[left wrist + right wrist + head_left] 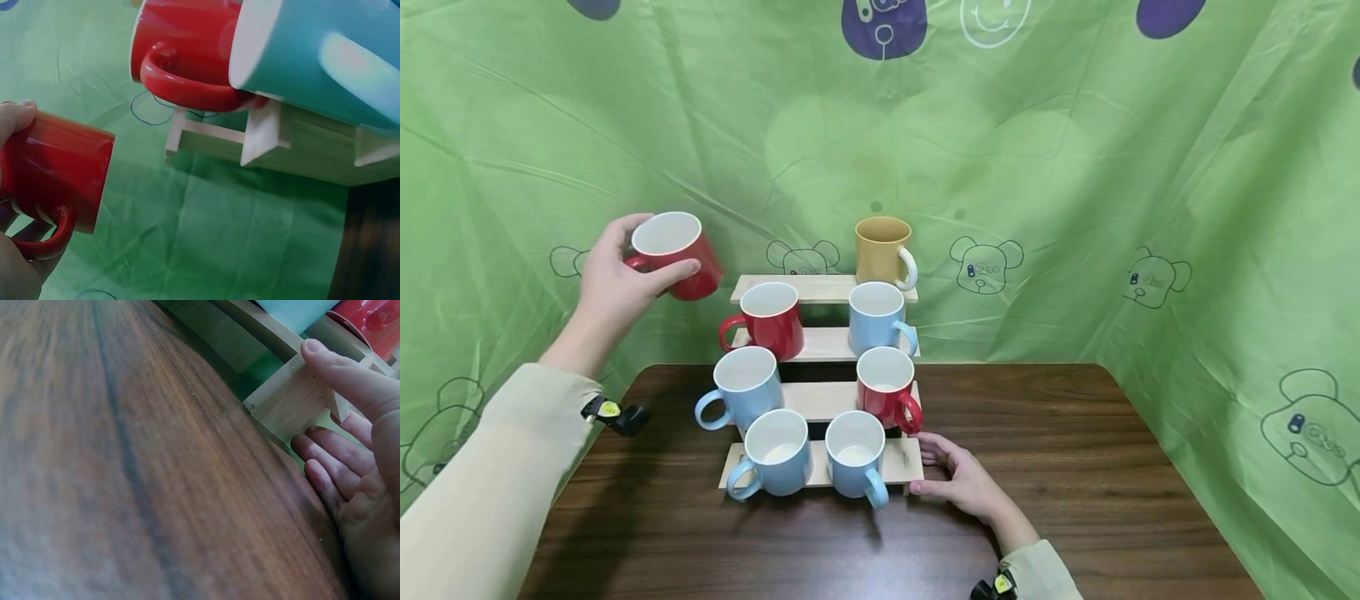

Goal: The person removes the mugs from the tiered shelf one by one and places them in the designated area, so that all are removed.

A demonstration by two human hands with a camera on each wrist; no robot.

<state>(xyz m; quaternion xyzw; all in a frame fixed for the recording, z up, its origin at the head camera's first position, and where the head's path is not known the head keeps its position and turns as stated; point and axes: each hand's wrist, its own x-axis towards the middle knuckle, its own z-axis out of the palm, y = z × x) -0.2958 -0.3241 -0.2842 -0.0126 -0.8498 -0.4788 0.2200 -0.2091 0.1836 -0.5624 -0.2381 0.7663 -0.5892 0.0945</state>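
Raised at the left, my left hand [613, 279] grips a red mug [698, 271] with a white inside, its thumb across the near side. The mug is in the air, tilted, apart from the tiered wooden rack [820, 402]. In the left wrist view the held red mug [69, 165] shows its handle beside the palm. Low at the rack's right end is my right hand [966, 483]. Its thumb lies on the bottom shelf's front corner, and its fingers curl behind the end piece [294, 400], partly hidden.
The top shelf bears a yellow mug [880, 250] at right. Below stand a red mug [778, 329] and a light blue mug [874, 325], then a blue mug [748, 392] and a red mug [883, 392]. Two blue mugs fill the bottom. Green cloth hangs behind the brown table [1037, 417].
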